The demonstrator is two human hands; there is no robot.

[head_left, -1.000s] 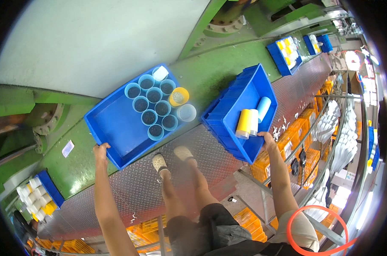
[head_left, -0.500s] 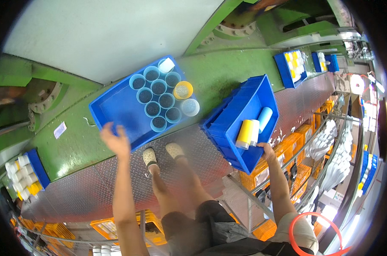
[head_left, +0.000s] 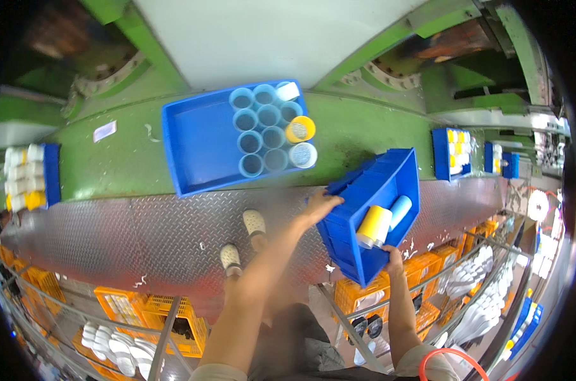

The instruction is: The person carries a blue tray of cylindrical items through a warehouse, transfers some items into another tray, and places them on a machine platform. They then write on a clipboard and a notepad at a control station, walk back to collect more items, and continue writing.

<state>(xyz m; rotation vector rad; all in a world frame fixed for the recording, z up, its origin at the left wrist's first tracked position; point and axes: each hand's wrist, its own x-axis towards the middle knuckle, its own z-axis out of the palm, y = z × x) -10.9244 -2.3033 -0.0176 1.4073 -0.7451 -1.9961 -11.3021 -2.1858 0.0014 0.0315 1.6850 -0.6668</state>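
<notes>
Now gripping the left edge of the bin (head_left: pixel 340 241) with the left hand (head_left: pixel 323 204), no longer at the tray (head_left: pixel 199 146); clasping its near right rim with the right hand (head_left: pixel 395 259). So holding it two-handed, apparently for steadier control, tilted beside the ledge (head_left: pixel 85 165), with cups (head_left: pixel 375 222) inside.

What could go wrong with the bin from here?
1. The yellow cylinder and light blue cylinder lie on their sides, unheld, in the tilted blue bin; they might roll or slide out if it tips further.
2. The white cup stands at the blue tray's corner nearest the bin; a leftward swing might knock it and spill its pale contents.
</notes>
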